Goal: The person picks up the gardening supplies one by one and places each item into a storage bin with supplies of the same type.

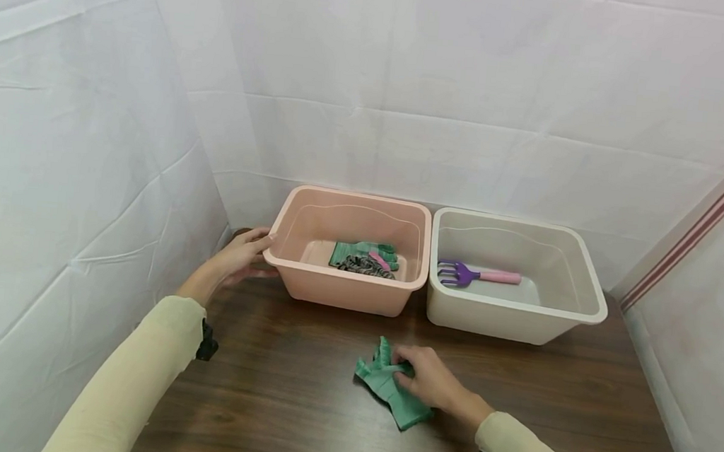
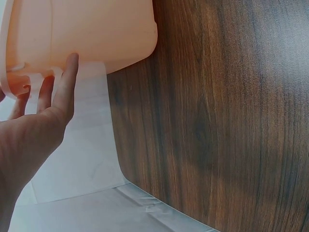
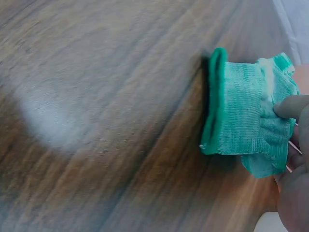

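My left hand (image 1: pixel 243 253) grips the left end of a pink plastic bin (image 1: pixel 338 288), thumb at the rim and fingers under it against the outer wall. In the left wrist view the fingers (image 2: pixel 65 89) spread along that wall (image 2: pixel 111 34). Lower right of the bin, my right hand (image 1: pixel 429 379) pinches a green knit work glove (image 1: pixel 388 384) over the table. The right wrist view shows the thumb (image 3: pixel 291 106) pressed on the glove near its palm, with the ribbed cuff (image 3: pixel 236 106) pointing away from the hand.
Inside the pink bin lie another green glove (image 1: pixel 360 251), a dark patterned bundle (image 1: pixel 365 267) and a small pink piece (image 1: pixel 380 260). Beside it stands a white bin (image 1: pixel 507 322) with a purple hand rake (image 1: pixel 460 273) with a pink handle. White cloth walls (image 1: pixel 462 85) border the wooden table (image 1: pixel 272 389).
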Tool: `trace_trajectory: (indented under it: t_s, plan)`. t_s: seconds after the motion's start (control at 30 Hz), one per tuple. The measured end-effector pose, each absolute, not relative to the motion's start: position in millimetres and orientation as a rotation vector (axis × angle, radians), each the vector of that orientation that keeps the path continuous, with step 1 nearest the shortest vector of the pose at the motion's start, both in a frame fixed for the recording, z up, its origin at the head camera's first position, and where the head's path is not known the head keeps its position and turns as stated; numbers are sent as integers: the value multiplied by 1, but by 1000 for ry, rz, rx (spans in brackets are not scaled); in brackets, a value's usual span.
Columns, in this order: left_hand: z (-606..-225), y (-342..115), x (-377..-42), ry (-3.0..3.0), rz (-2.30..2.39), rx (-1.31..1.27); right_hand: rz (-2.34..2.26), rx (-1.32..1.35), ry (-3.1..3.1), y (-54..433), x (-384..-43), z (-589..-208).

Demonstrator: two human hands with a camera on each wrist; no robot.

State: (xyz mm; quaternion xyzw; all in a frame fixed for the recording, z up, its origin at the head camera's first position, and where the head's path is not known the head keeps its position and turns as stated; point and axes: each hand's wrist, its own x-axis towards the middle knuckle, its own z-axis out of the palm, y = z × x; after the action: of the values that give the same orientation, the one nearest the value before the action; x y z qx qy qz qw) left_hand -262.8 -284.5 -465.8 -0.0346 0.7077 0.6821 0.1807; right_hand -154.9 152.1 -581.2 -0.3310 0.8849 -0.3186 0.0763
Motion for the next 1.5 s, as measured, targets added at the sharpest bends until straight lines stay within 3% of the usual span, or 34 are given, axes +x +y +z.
trace_trajectory:
  t_s: [1.5]
  plan:
    - [-465,-285,-262,1974,1930,-90,-1235,-981,2727,143,-190,-501]
